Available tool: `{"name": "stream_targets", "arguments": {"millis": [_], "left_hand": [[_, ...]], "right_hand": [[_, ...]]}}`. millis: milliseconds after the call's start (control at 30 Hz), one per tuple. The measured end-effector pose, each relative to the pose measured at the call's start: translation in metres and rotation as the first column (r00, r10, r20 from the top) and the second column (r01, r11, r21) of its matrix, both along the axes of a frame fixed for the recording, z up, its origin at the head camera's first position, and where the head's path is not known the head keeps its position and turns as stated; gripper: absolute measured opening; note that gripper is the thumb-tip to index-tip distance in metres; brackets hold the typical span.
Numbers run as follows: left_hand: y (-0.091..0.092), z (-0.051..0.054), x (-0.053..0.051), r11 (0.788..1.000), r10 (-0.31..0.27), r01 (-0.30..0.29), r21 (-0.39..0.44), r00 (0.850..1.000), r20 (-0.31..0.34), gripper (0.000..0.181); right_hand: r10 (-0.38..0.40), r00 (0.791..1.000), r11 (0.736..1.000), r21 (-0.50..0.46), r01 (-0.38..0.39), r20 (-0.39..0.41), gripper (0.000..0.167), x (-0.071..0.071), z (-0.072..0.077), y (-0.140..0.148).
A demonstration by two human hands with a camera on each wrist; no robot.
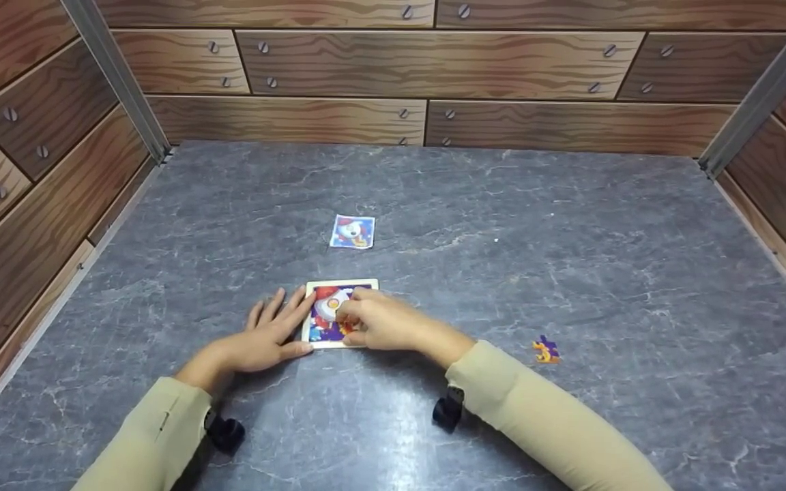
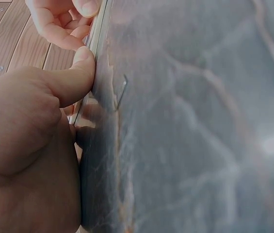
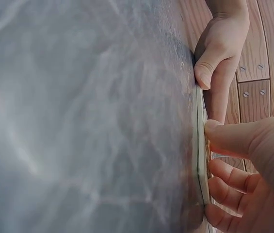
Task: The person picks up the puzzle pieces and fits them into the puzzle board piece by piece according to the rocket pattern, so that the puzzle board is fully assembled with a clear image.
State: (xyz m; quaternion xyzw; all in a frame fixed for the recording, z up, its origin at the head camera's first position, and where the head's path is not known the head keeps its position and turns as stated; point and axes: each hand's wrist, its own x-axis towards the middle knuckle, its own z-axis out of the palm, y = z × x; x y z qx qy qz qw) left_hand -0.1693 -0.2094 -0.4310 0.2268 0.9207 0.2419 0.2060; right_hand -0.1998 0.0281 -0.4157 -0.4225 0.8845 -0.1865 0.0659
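Note:
A small square jigsaw puzzle [image 1: 328, 331] in a white-rimmed tray [image 1: 338, 345] lies on the table, its picture mostly red, white and purple. My left hand [image 1: 263, 341] rests along the tray's left side with fingers spread. In the left wrist view its thumb [image 2: 81, 68] presses the tray's near edge. Over the right half of the puzzle, my right hand [image 1: 383, 320] has its fingers bent down onto the surface. The right wrist view shows that thumb [image 3: 229, 138] and the fingertips touching the tray; whether they pinch a piece is hidden.
One loose purple-and-orange puzzle piece [image 1: 546, 349] lies right of the right forearm. Beyond the tray is a small picture card [image 1: 353, 232] with a similar rocket-like image. Wood-patterned walls [image 1: 393, 65] enclose the grey marbled table [image 1: 604, 259] at the back and sides.

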Motion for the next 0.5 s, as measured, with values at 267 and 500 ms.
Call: {"name": "stream_targets", "arguments": {"millis": [267,500], "left_hand": [[-0.0019,-0.0016,-0.0003,1.000,0.004,-0.004,0.006,1.000,0.013,0.078],[-0.0007,-0.0022,-0.0008,1.000,0.008,-0.008,0.000,1.000,0.017,0.078]], "right_hand": [[-0.010,0.999,0.999,0.052,0.013,-0.049,0.022,0.0006,0.0003,-0.0065],[-0.010,0.998,0.998,0.056,0.013,-0.059,0.020,0.0009,0.0002,-0.0058]]}}
